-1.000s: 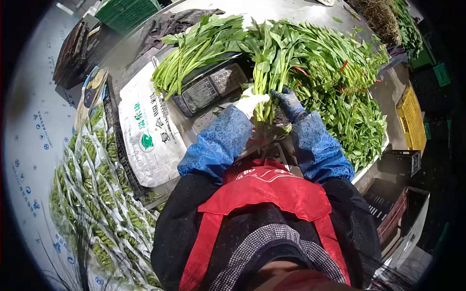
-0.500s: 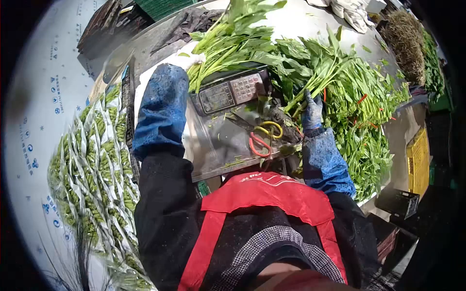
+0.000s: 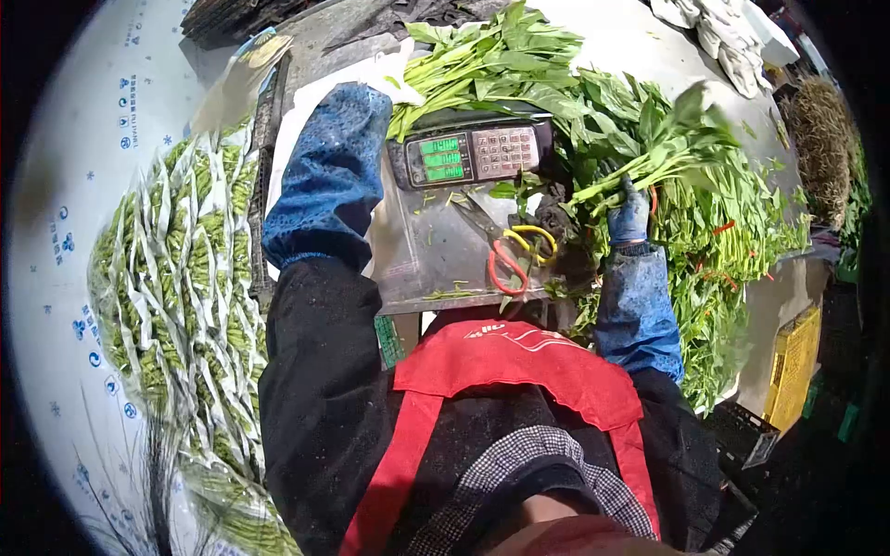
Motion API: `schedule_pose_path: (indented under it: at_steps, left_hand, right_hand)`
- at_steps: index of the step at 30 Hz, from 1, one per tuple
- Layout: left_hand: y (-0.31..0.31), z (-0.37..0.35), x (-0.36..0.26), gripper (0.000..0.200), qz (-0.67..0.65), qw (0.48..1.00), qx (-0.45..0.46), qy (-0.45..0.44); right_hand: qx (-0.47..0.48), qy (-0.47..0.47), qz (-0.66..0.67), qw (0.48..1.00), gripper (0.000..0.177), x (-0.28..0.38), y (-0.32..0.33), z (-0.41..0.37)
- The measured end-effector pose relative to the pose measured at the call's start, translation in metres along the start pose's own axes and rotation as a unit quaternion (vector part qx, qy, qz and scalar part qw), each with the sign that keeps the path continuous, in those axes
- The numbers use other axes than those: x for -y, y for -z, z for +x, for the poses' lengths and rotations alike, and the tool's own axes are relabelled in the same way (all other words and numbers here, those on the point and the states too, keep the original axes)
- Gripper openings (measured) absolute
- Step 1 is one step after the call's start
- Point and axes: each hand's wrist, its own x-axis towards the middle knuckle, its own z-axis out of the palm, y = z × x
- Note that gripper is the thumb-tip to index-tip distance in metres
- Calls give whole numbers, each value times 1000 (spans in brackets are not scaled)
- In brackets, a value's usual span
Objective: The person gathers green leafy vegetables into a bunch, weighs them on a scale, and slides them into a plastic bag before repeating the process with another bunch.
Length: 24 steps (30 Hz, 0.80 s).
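Note:
My right hand [image 3: 630,215], in a bluish glove, is closed round the stems of a small bunch of leafy greens [image 3: 681,148]. Beyond my left blue sleeve, my left hand [image 3: 397,82] appears pale at the stem ends of another bunch [image 3: 491,69] lying over the scale; its fingers are mostly hidden. Between my arms, the scale's panel [image 3: 473,156] shows green lit digits beside its keypad. Scissors [image 3: 519,250] with one red and one yellow handle lie on the metal surface [image 3: 399,250], nearer my body.
A large pile of greens [image 3: 695,287] with red ties spreads at the right, beside a yellow crate [image 3: 794,366]. Plastic-wrapped green produce [image 3: 181,315] lies at the left. White cloth [image 3: 728,46] and a brown dry bundle [image 3: 820,139] are at the upper right.
The view has shifted. My right hand has swung its bunch outward to the right, leaves now lower and blurred. The scale's digits, dark before, are lit green.

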Motion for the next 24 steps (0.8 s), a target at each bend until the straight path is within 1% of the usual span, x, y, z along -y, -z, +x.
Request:
schedule_pose_path:
  at_steps: [1,2,3,4,5,6,7,8,9,10,11,12,13,14,15,16,17,18,19,20,21,22,23,24]
  left_hand:
    - [1,-1,-2,94,6,1000,6,7]
    - [2,-2,-5,93,13,1000,13,13]
    - [5,-4,-9,93,23,1000,12,12]
    - [-1,-1,-4,94,28,999,13,10]
    - [-7,2,1,94,32,999,14,9]
    - [-27,20,23,94,25,999,-20,-8]
    - [-32,24,28,94,17,998,-55,-26]
    - [-40,25,31,94,17,998,-54,-28]
    - [-48,26,34,88,64,987,-146,-31]
    - [-51,27,31,83,109,965,-237,-36]
    - [-54,31,25,83,108,965,-237,-43]
    - [-57,35,15,74,10,939,-321,-124]
    - [-60,39,3,65,-90,891,-397,-201]
    - [-65,33,-20,54,-159,906,-335,-204]
    - [-70,19,-50,43,-227,913,-269,-208]
    - [-74,2,-76,35,-280,909,-199,-234]
    - [-99,7,-95,31,-331,884,-166,-284]
    - [-111,-3,-119,29,-448,856,-64,-252]
    - [-133,5,-139,30,-409,861,-86,-288]
    - [-145,2,-160,31,-521,813,-3,-261]
    - [-161,7,-174,34,-571,779,35,-256]
    - [-151,-3,-184,36,-562,798,64,-207]
    - [-150,-5,-195,46,-528,823,56,-203]
    - [-149,-7,-203,52,-543,814,65,-197]
  right_hand:
    - [-31,-76,160,984,26,2,-7,-1]
    - [-28,-125,277,952,27,0,-10,1]
    - [-39,-175,399,899,27,-1,-12,3]
    - [-62,-223,502,833,28,-3,-15,5]
    - [-74,-283,568,769,29,11,-12,7]
    - [-93,-302,575,755,29,18,-11,8]
    - [-95,-301,574,755,29,17,-12,9]
    - [-78,-283,593,750,29,15,-12,9]
    - [-62,-263,611,744,29,14,-13,8]
    - [-54,-255,607,751,29,18,-11,8]
    - [-47,-247,602,758,29,21,-10,6]
    - [-63,-223,502,833,30,8,-11,2]
    - [-66,-237,558,792,30,7,-13,4]
    - [-68,-248,611,748,30,7,-14,7]
    - [-84,-252,584,767,30,19,-13,6]
    - [-69,-236,609,754,29,6,-16,8]
    - [-82,-227,593,768,28,34,-14,7]
    - [-112,-252,552,787,25,36,-14,5]
    - [-139,-280,508,803,23,38,-15,4]
    - [-128,-270,526,796,21,32,-15,2]
    - [-104,-315,521,786,20,42,-9,0]
    - [-111,-330,518,781,20,52,-8,1]
    - [-89,-282,547,783,22,41,-11,-1]
    - [-75,-235,584,773,25,29,-15,0]
